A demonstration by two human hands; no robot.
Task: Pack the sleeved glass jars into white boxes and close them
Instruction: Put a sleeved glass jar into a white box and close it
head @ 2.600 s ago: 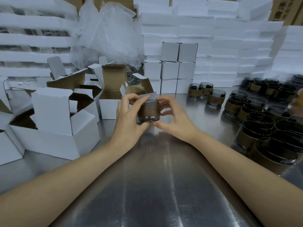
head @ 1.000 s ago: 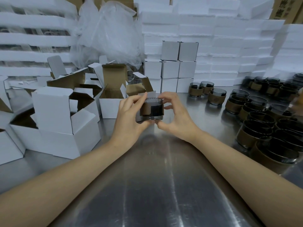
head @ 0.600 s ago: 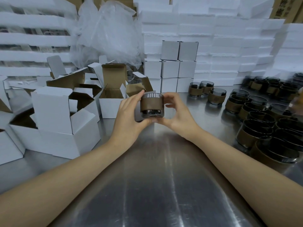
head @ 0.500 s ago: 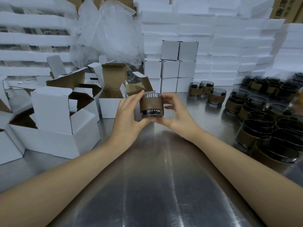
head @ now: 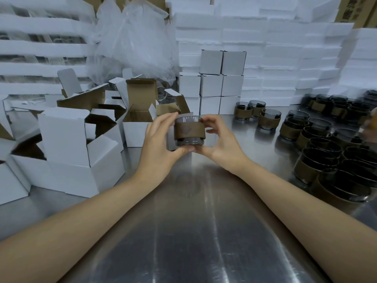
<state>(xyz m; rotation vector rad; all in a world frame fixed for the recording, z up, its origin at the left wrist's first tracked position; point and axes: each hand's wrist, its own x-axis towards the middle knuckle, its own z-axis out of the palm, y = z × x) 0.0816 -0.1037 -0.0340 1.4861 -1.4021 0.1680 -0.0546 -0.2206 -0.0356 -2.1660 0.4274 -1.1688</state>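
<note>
A dark glass jar with a brown sleeve (head: 189, 132) is held upright above the steel table, at the centre of the view. My left hand (head: 161, 144) grips its left side, thumb under the base. My right hand (head: 219, 139) grips its right side with curled fingers. An open white box (head: 137, 131) with its brown-lined lid up stands just left of and behind the jar. A small white box (head: 170, 140) is partly hidden behind my left hand and the jar. Several more sleeved jars (head: 318, 148) crowd the right side of the table.
Open white boxes (head: 67, 144) lie piled at the left. Closed white boxes (head: 212, 84) are stacked at the back centre, before walls of white foam trays (head: 285, 58). A clear plastic bag (head: 132, 37) hangs behind. Bare steel table (head: 193, 231) lies near me.
Both hands have turned the jar between them: its side and opening faced me earlier, and it now stands upright showing the brown sleeve. It has risen slightly.
</note>
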